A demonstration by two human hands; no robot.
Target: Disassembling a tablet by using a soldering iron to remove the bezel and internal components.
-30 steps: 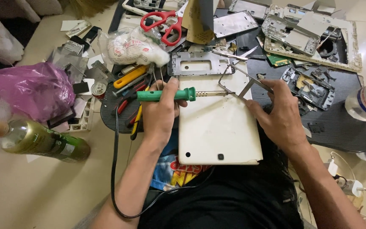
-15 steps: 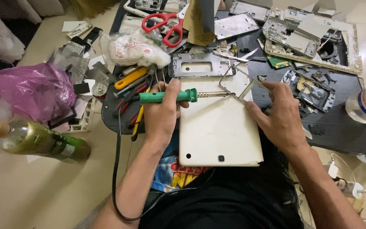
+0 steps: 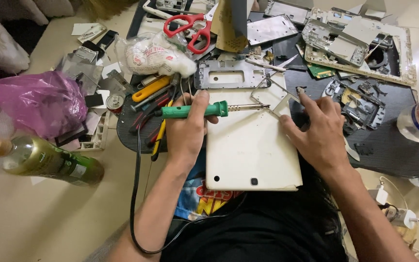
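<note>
Burn hazard: left hand (image 3: pixel 186 131) clamped round green soldering iron (image 3: pixel 204 110), tip over far edge of white tablet back (image 3: pixel 250 145). Right hand (image 3: pixel 316 133), fingers part curled, pinning thin metal frame (image 3: pixel 278 99) just beside tip. Slip risks scorched fingertip or melted cover.

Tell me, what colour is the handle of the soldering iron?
Green. The soldering iron in the left hand shows it best in the head view.
</note>
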